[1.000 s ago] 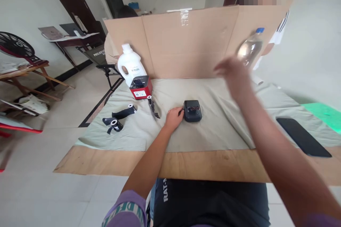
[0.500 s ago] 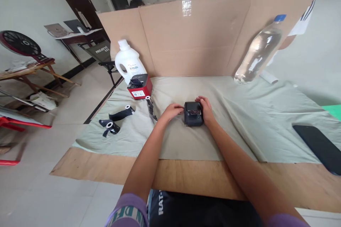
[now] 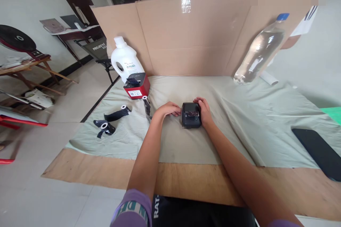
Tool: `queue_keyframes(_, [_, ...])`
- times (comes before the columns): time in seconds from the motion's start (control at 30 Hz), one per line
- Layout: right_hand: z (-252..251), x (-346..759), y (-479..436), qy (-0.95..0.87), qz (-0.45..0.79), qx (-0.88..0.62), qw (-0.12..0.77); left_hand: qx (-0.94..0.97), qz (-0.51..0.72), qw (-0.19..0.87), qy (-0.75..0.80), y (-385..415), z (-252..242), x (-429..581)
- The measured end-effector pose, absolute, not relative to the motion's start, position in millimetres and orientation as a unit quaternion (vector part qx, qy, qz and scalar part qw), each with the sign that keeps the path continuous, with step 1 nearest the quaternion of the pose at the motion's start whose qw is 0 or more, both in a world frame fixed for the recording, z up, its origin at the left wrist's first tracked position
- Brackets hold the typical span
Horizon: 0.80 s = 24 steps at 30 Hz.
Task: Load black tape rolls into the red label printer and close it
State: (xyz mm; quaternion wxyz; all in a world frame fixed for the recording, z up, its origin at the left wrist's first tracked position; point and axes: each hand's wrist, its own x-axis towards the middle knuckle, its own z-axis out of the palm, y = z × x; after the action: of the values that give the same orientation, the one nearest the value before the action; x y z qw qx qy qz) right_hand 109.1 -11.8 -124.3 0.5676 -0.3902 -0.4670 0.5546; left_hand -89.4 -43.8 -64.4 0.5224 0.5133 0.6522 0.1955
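Note:
A small black box-shaped device, which looks like a portable printer (image 3: 191, 122), sits on the cloth in front of me. My right hand (image 3: 204, 110) is wrapped along its right side, the fingers reaching toward the back corner. On the other side, my left hand (image 3: 170, 109) has its fingers bent and together, the tips close beside the left edge. Whether those fingertips touch the device, or pinch anything, is hidden. A clear strip with dark, shiny patches crosses the printer's top.
Left on the cloth (image 3: 170, 142) are a red and black printer (image 3: 141, 90), a white jug (image 3: 126, 58) and rolls of black ribbon (image 3: 108, 128). A water bottle (image 3: 262, 55) leans against the cardboard screen (image 3: 197, 42). A black phone (image 3: 317, 150) lies at the right.
My left hand has drawn slightly left from the printer's side, its fingers more bent. The right hand stays against the device. The whole view has shifted a little.

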Motion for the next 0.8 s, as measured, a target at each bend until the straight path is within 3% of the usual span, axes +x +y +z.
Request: queue_keyframes(0.8, [-124.3,108.4,-13.7,-0.454,0.560,-0.402,0.564,0.484,0.209,0.516,0.675,-42.5,-65.0,-81.3])
